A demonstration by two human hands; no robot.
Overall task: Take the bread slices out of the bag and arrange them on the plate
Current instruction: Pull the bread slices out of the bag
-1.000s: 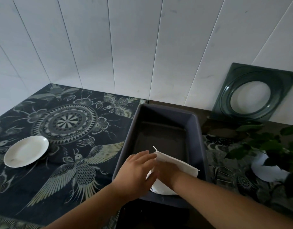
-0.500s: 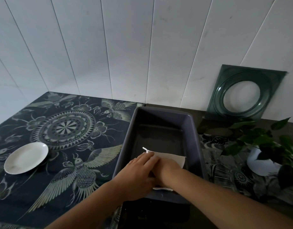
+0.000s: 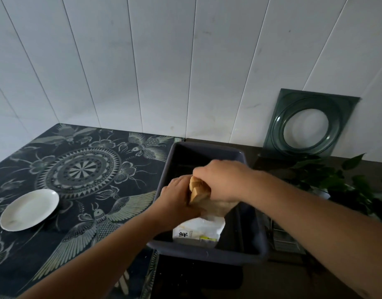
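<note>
A white bread bag (image 3: 198,230) with printed writing stands in the near end of a dark grey bin (image 3: 244,253). Bread slices (image 3: 196,188) stick up out of the bag's top, pale brown at the crust. My right hand (image 3: 222,180) is closed over the top of the slices from the right. My left hand (image 3: 177,201) grips the bag's upper part from the left, just below the bread. An empty white plate (image 3: 29,209) lies on the patterned cloth far to the left of both hands.
A dark cloth (image 3: 82,175) with bird and mandala patterns covers the table's left part. A green square glass dish (image 3: 308,126) leans on the white panelled wall at back right. A leafy potted plant (image 3: 336,180) stands right of the bin.
Both hands were low in the bin on the flat white bag. They have risen, the bag now stands upright, and bread slices show out of its top under my right hand.
</note>
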